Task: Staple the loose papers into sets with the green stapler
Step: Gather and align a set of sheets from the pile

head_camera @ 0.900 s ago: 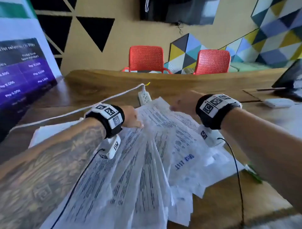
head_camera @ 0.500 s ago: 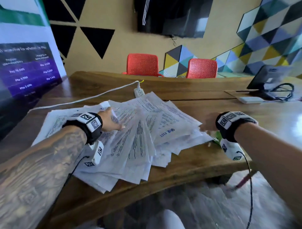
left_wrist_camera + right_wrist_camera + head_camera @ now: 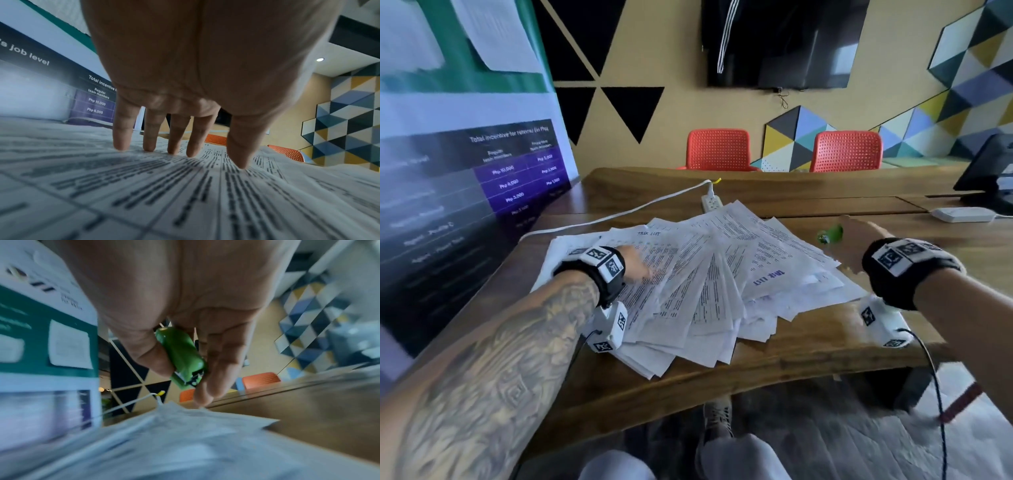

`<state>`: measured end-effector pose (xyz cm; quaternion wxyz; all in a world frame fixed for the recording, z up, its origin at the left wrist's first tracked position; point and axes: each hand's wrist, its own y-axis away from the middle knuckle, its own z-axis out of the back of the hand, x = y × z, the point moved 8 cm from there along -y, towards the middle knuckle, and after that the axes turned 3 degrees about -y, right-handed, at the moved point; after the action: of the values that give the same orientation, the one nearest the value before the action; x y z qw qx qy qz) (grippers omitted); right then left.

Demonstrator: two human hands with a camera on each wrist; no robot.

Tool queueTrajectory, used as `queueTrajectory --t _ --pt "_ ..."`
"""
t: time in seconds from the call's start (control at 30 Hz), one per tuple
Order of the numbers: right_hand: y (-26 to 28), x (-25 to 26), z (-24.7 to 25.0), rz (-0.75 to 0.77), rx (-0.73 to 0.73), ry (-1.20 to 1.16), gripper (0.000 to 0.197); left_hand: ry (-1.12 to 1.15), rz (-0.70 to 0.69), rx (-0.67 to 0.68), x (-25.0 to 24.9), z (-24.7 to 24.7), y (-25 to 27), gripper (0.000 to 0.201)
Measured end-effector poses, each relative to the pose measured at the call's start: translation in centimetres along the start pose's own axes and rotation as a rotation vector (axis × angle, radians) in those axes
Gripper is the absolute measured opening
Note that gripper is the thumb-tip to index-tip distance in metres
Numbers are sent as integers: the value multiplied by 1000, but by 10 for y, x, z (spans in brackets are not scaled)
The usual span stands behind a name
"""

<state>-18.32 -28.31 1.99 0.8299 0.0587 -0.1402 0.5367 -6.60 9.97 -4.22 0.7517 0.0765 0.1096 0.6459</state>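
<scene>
Papers (image 3: 709, 274) lie fanned on the counter (image 3: 791, 346). Left hand (image 3: 205, 73) presses them with straight, spread fingers (image 3: 121, 138). Right hand (image 3: 185, 305) pinches the stapler (image 3: 183, 356) above the pile's right edge.

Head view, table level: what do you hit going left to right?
Purple banner → left hand flat on the loose papers → green stapler → right hand gripping it → white box.

Wooden table (image 3: 808, 346): fanned papers (image 3: 709, 274), power strip (image 3: 711, 202), white box (image 3: 962, 214).
</scene>
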Motion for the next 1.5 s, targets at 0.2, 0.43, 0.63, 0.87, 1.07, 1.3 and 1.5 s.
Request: queueTrajectory --t 0.2,0.43,0.63,0.87,1.07,1.3,1.5 --pt "1 137 -55 259 208 -273 26 -121 46 42 1 -3 -16 120" --pt "-23 211 -109 385 220 24 27 -167 -38 -30 -29 -2 -20 54" --pt "-43 212 -104 333 156 -98 30 -73 -51 -100 -7 11 -29 26" --pt "-40 189 -89 268 175 -459 30 742 -72 -342 30 65 -7 9" --pt "-29 186 -63 212 182 -804 19 1182 -376 -355 37 132 34 10" --pt "-30 188 -76 110 358 -1010 21 1359 -490 -213 39 129 55 23" --pt "-24 205 -128 201 497 -803 12 1263 -496 -254 47 118 53 56"
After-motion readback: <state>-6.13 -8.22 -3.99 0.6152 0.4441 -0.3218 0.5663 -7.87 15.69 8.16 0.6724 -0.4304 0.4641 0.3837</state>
